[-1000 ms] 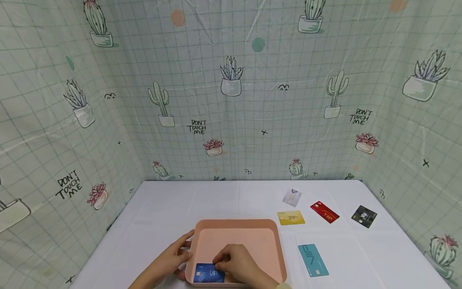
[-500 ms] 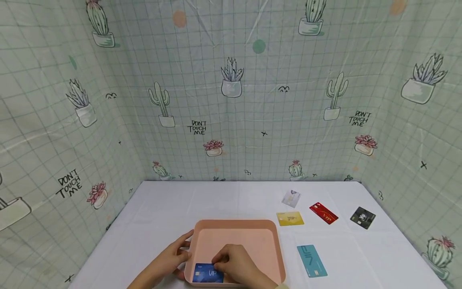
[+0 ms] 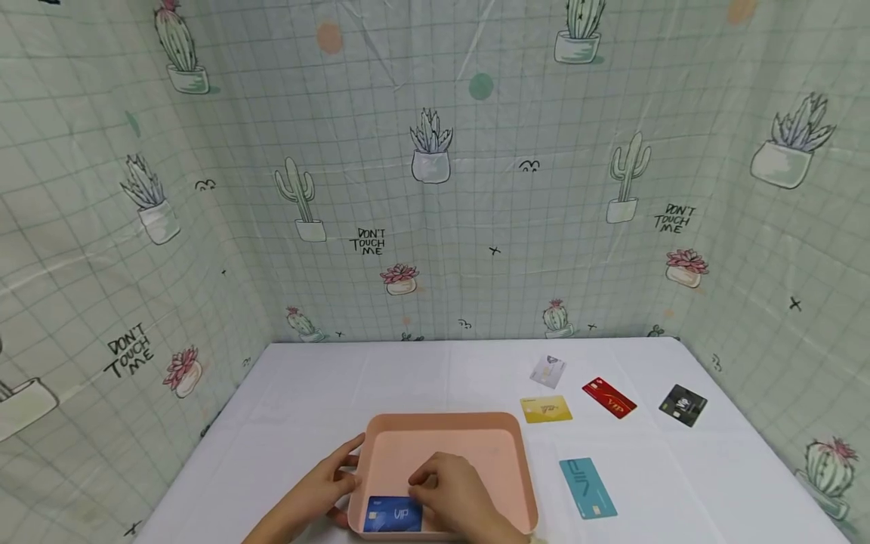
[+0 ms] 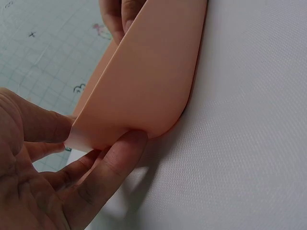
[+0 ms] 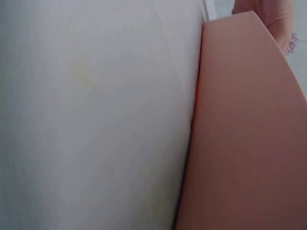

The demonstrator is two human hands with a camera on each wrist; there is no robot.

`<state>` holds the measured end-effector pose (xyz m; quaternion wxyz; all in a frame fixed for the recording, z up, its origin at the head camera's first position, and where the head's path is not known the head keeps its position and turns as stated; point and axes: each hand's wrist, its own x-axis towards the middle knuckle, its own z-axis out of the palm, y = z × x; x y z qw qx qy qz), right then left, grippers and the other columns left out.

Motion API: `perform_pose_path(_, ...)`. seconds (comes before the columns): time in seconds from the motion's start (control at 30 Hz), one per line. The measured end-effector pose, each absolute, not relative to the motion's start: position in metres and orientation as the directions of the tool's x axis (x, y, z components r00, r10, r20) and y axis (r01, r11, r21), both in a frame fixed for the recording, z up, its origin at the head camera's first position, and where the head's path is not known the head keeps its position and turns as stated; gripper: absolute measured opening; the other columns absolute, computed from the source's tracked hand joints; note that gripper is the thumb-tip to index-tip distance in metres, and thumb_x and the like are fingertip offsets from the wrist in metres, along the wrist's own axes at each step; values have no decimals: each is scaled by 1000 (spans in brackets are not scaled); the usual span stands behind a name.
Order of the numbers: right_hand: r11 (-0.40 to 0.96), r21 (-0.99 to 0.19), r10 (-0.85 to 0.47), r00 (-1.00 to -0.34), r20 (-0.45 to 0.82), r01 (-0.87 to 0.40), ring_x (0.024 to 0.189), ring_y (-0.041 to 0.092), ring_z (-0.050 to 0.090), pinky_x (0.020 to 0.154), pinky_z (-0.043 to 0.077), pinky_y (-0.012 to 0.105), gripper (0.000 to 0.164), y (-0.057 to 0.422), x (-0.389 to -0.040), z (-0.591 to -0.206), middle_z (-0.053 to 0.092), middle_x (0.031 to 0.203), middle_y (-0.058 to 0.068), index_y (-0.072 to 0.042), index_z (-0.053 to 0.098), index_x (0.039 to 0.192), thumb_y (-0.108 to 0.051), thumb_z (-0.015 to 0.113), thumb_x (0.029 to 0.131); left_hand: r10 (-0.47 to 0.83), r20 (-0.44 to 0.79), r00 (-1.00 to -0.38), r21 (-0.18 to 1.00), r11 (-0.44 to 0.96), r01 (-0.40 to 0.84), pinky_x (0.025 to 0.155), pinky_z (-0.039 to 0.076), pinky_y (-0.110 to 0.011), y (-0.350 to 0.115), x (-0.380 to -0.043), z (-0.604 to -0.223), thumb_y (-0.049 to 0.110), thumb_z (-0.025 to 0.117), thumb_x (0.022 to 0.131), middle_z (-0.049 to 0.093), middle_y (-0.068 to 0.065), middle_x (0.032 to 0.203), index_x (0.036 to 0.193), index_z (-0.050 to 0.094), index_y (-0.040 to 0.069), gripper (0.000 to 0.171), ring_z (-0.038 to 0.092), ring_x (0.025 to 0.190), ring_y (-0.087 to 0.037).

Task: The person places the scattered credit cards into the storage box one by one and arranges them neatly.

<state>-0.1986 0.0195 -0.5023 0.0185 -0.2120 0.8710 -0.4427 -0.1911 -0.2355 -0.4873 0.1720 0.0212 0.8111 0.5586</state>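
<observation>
A peach tray (image 3: 476, 446) stands at the near side of the white table. My left hand (image 3: 316, 487) is at its left side, fingers spread and touching the outer wall; the left wrist view shows fingertips (image 4: 132, 141) against that wall (image 4: 139, 81). A blue VIP card (image 3: 394, 515) lies flat in the tray's near left corner. My right hand (image 3: 457, 491) hovers over the tray just right of the card, fingers loosely bent, thumb tip close above the card's upper right corner. It covers part of the tray floor and near rim.
Right of the tray lie a teal VIP card (image 3: 588, 488), a yellow card (image 3: 547, 409), a silver-grey card (image 3: 547, 371), a red VIP card (image 3: 609, 397) and a black card (image 3: 683, 406). A cactus-print cloth (image 3: 462, 211) encloses the table's back and sides.
My right hand has let go of the blue card's upper right corner and shifted slightly up and right. The card stays in place; my left hand has not moved.
</observation>
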Motion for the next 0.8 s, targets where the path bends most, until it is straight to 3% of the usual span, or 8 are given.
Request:
perform_pose_path(0.13,555,-759,-363,-920,150,-342,80,3,61,69,50,26,5,30,-200,-500,71,91,-10,-19,81,86,-24,82,86,224,-261,-939,911,378,-163,60,60,-42,-235,-191,-487,6,59,99,47,-34,143,162,25,1,72,64,113,-33)
perform_pose_path(0.37,619,-734,-297,-948,111,-280,82,6,61,71,51,29,6,50,-202,-496,71,91,-11,-21,80,87,-26,82,86,193,-282,-940,899,395,-189,61,59,-42,-235,-194,-489,6,59,97,48,-33,143,162,26,2,73,63,108,-28)
perform_pose_path(0.57,645,-699,-292,-945,146,-307,87,10,65,73,52,30,6,66,-203,-493,71,91,-11,-21,81,88,-27,82,86,197,-275,-941,901,394,-180,61,59,-42,-235,-194,-490,6,58,98,48,-33,143,162,25,2,73,63,108,-28)
perform_pose_path(0.8,661,-707,-244,-963,117,-254,80,8,61,68,52,29,8,85,-207,-486,74,95,-6,-19,82,90,-26,83,86,204,-269,-941,904,391,-174,60,59,-41,-234,-192,-488,6,59,97,47,-34,143,162,25,1,73,63,106,-26)
